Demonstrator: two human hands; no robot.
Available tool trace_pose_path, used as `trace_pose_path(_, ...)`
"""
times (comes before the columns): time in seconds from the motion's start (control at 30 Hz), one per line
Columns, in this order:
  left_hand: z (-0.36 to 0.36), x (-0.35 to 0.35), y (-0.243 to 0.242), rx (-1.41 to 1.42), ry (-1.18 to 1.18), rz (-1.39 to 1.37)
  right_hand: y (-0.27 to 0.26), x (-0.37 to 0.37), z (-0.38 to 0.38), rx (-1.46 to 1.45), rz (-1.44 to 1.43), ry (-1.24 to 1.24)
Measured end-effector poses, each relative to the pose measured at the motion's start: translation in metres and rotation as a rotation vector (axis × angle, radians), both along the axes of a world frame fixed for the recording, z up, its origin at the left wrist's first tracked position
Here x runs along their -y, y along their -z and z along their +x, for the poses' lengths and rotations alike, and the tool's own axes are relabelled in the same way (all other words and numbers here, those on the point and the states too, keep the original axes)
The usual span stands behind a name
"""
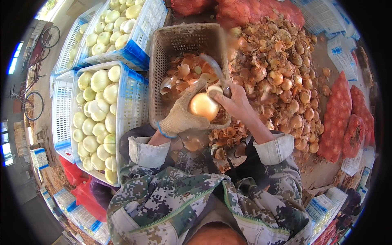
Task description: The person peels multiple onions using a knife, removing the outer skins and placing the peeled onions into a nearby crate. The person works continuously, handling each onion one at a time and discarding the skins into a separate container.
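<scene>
My left hand (pixel 182 114), in a knitted work glove with a blue cuff edge, holds a golden-skinned onion (pixel 203 106) over the near end of a brown plastic crate (pixel 190 28). Bare, my right hand (pixel 230 97) grips a knife (pixel 213 65), whose curved blade points up and to the left; its handle is mostly hidden in the fingers. A pale slice (pixel 215 89) lies between my right thumb and the blade, at the onion's top. Loose onion skins (pixel 183 69) fill the crate's bottom.
Peeled onions (pixel 98 108) fill a white-and-blue crate (pixel 122 122) at left, with another full crate (pixel 144 39) behind. A large heap of unpeeled onions (pixel 275 76) lies right. Red mesh sacks (pixel 337 119) stand farther right. Skins (pixel 229 134) litter the floor near my knees.
</scene>
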State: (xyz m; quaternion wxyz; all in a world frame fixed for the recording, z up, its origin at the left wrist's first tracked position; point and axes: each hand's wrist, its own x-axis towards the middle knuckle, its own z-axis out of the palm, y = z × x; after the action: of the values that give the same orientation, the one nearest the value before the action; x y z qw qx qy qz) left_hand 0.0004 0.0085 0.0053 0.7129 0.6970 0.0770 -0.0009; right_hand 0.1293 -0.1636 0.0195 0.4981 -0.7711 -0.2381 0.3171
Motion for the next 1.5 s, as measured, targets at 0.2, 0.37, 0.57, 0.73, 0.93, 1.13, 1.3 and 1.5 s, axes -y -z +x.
trace_pose_path(0.2,0.005,0.015,-0.022,0.090,-0.241,-0.591,0.017,-0.010,-0.002,-0.391,0.467,0.330)
trace_pose_path(0.37,0.015,0.022,0.007,0.113,-0.385,-0.246,0.009,-0.027,-0.010,-0.518,0.599,0.490)
trace_pose_path(0.57,0.017,0.027,0.018,0.076,-0.388,0.447,0.013,-0.022,-0.014,-0.530,0.527,0.480)
trace_pose_path(0.73,0.014,0.017,0.005,0.032,-0.349,0.261,0.001,-0.020,-0.012,-0.630,0.551,0.541)
trace_pose_path(0.93,0.012,0.007,-0.004,0.137,-0.359,-0.195,0.010,0.002,0.008,-0.540,0.460,0.598)
trace_pose_path(1.13,0.004,-0.003,-0.018,0.180,-0.347,-0.617,0.006,0.009,0.013,-0.289,0.176,0.436)
trace_pose_path(1.3,0.004,-0.016,-0.016,0.290,-0.349,-0.679,0.031,0.017,0.030,0.658,-0.126,0.235)
trace_pose_path(1.5,0.005,0.001,-0.014,0.137,-0.290,-0.715,-0.023,-0.018,-0.018,0.487,0.476,-0.022)
